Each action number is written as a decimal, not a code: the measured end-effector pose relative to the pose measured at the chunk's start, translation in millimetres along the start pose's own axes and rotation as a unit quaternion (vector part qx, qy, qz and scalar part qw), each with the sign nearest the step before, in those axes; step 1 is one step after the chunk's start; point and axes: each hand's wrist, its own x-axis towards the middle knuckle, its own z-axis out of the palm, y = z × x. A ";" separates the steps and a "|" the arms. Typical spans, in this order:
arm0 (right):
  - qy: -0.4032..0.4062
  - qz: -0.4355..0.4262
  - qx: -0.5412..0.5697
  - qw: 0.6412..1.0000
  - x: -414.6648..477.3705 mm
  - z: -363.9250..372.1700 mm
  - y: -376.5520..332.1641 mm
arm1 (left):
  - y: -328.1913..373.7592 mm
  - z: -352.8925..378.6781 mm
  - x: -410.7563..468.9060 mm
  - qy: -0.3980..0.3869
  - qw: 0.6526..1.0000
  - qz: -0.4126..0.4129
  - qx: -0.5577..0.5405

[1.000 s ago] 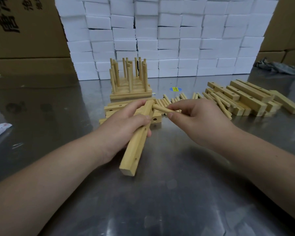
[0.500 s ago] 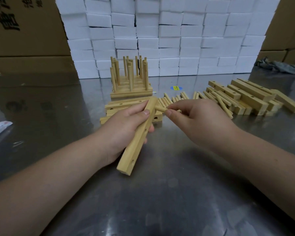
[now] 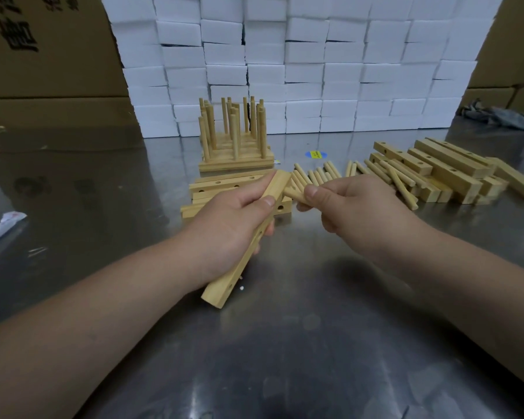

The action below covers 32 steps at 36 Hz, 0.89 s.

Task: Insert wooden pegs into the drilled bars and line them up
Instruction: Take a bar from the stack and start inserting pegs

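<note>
The steel worktop (image 3: 285, 343) carries a loose pile of drilled bars (image 3: 442, 170) at the right. At the centre back stands a block of finished bars (image 3: 233, 164) with pegs upright in them. In front of it, the left hand (image 3: 227, 225) has its fingers curled round one pale, square-edged bar (image 3: 277, 186), thumb on its top face. The bar slants away from the person, with two holes visible along its side. The hand covers its middle. Loose pegs (image 3: 318, 175) lie behind the hands. The right hand (image 3: 354, 210) pinches a single peg (image 3: 292, 193) between thumb and fingers, its free tip just beside the bar's far end. The peg's other end is buried in the fingers, and whether the tip has entered a hole cannot be told.
</note>
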 end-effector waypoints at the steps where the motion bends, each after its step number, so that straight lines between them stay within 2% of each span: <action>1: -0.013 0.026 0.039 0.999 0.1 0.4 0.7 | 0.3 -0.1 0.0 -0.002 1.000 0.004 0.005; 5: -0.062 0.089 0.158 0.981 1.8 -0.3 -2.1 | 3.4 -0.1 -1.0 -0.002 1.000 0.012 -0.020; 11: -0.058 0.091 0.186 0.977 5.2 -2.4 -5.7 | 4.8 0.2 -1.8 -0.002 0.994 -0.004 -0.108; 14: -0.043 0.086 0.205 0.974 6.3 -4.7 -5.4 | 3.0 -1.4 -0.3 0.021 0.994 -0.007 -0.103; 18: -0.026 0.049 0.189 0.980 5.6 -6.0 -4.3 | 1.2 -1.9 1.8 0.065 0.989 -0.023 -0.132; 21: -0.003 0.022 0.122 0.992 4.6 -4.2 -3.5 | 1.3 -2.6 4.2 0.096 0.979 -0.043 -0.177; 24: -0.024 -0.013 0.075 0.997 -0.2 1.9 -4.3 | 0.9 -2.7 6.1 0.115 0.970 -0.061 -0.204; 28: -0.037 -0.076 0.035 0.996 -7.1 10.2 -5.1 | -0.2 -0.6 7.7 0.125 0.963 -0.071 -0.228; 32: -0.030 -0.102 0.024 0.994 -9.8 9.6 -6.1 | 0.9 -0.8 7.1 0.124 0.942 -0.112 -0.290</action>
